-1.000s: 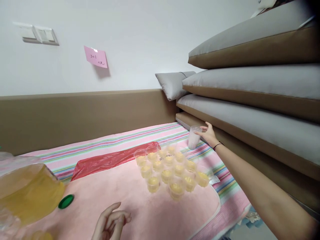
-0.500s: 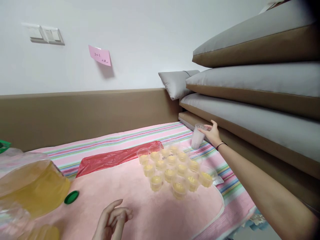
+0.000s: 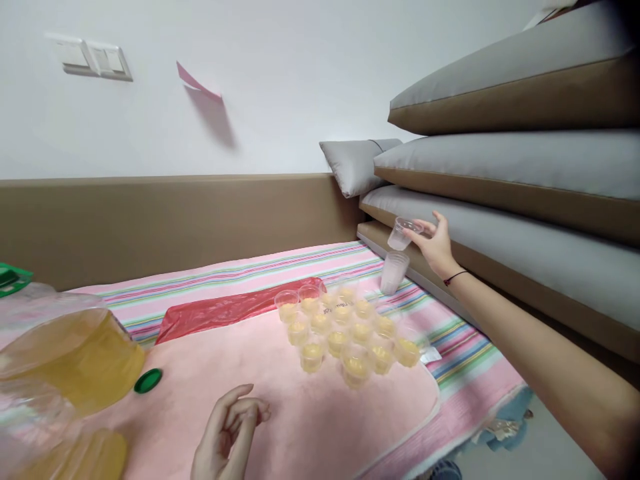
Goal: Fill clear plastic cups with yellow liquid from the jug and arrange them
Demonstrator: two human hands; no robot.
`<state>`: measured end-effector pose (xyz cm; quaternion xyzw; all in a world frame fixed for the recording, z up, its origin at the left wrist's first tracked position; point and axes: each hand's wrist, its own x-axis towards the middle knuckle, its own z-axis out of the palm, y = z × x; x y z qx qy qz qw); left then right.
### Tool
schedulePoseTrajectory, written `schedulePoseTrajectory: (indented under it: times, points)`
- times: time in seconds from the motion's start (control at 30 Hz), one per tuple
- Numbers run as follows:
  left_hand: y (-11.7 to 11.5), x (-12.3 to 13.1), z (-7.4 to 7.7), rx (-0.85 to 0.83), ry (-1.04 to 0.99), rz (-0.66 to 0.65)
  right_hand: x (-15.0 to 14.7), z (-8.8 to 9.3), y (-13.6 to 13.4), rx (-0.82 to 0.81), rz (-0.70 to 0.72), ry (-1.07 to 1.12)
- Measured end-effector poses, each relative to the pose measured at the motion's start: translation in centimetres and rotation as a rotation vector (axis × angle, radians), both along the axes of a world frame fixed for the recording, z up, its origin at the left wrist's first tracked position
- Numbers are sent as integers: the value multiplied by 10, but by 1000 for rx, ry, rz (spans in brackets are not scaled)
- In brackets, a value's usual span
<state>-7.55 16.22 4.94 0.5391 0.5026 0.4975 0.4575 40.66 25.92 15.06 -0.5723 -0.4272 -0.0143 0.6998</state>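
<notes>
My right hand (image 3: pixel 435 245) pinches the rim of a clear plastic cup (image 3: pixel 399 239), held tilted just above a stack of the same cups (image 3: pixel 394 275). Over the pink mat, my left hand (image 3: pixel 231 427) hovers with loosely bent fingers, thumb apart, holding nothing. Between the hands stand several clear cups (image 3: pixel 311 358) in rows, each with some yellow contents. To the left lies a large clear jug (image 3: pixel 80 367) with yellow liquid; a green cap (image 3: pixel 148 381) rests beside it.
A red plastic bag (image 3: pixel 235 312) lies flat along the back of the pink mat (image 3: pixel 300 420). Beneath is a striped cloth (image 3: pixel 240 275). Grey and brown cushions (image 3: pixel 500 160) are stacked on the right. Another clear container of yellow liquid (image 3: pixel 90 457) is at the lower left.
My right hand has risen from the cup stack, drawing one cup off the top; the stack stays standing. My left hand is nearly still. The view has shifted slightly.
</notes>
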Motion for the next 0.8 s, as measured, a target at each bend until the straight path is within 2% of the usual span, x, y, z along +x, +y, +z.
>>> schedulePoseTrajectory:
  times: [0.13, 0.23, 0.33, 0.43, 0.53, 0.67, 0.8]
  points:
    - [1, 1, 2, 23, -3, 8, -53, 27, -31, 71, 240, -87]
    - [4, -3, 3, 79, -39, 13, -112, 26, -62, 50, 419, -73]
    - [6, -11, 3, 133, -86, 30, -175, 1, -92, -71, 564, 11]
    - [6, -21, 4, 168, -108, 52, -234, -38, -113, -168, 721, 124]
    - [3, -31, 5, 154, -118, 70, -279, -77, -127, -208, 787, 216]
    - [-1, -42, 4, 117, -117, 69, -310, -111, -135, -293, 800, 286]
    - [-5, -51, 2, 101, -103, 67, -316, -129, -136, -349, 788, 257]
